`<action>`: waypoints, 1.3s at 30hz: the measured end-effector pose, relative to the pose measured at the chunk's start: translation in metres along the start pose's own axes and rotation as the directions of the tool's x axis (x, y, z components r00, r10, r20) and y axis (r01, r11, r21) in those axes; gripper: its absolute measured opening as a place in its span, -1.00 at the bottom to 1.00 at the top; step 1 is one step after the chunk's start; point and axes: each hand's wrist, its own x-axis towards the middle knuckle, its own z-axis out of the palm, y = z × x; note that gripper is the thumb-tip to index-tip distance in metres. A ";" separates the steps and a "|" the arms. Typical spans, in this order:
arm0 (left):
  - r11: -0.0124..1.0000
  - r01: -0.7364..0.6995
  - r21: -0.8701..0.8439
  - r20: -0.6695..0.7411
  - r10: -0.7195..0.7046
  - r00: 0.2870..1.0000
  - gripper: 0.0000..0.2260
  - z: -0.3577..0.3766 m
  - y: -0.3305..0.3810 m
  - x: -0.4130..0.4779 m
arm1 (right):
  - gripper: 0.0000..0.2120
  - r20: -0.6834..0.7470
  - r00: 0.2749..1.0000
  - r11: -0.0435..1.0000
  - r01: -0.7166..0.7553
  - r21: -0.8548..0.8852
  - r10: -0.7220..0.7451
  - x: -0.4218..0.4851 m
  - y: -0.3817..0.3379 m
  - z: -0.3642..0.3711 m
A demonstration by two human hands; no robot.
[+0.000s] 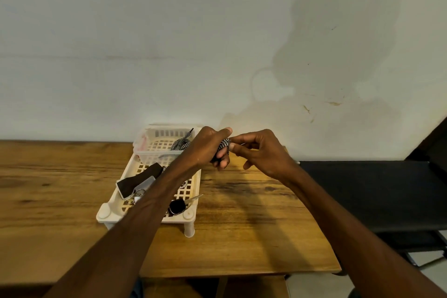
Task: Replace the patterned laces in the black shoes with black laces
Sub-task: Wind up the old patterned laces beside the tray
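The left hand (208,147) is clenched around a wound-up black-and-white zigzag woven lace (224,144), held above the wooden desk (242,225). The right hand (263,152) pinches the bundle's upper end between thumb and forefinger. A second lace of the same pattern (180,144) lies coiled in the small white slotted plastic basket (145,138). No shoes show. The lace looks light, soft and limp, likely to uncoil if loosened; gripping across the whole bundle, or at a hard tip, should serve best.

dim warm light, soft wall shadow, edges bowed.
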 end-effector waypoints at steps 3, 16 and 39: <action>0.999 -0.021 0.032 -0.094 0.024 0.995 -0.44 -0.003 -0.002 0.000 | -0.84 -0.014 1.000 1.000 -0.016 0.018 0.017 0.004 0.000 0.008; 0.951 -0.069 0.300 -0.592 0.243 0.768 -0.63 -0.026 -0.016 0.008 | -0.84 -0.151 0.988 0.998 0.015 -0.059 -0.024 0.022 -0.010 0.054; 0.948 -0.009 0.319 -0.802 0.276 0.529 -0.73 -0.075 -0.015 0.003 | -0.88 -0.125 0.974 0.966 0.164 -0.202 -0.191 0.072 -0.042 0.100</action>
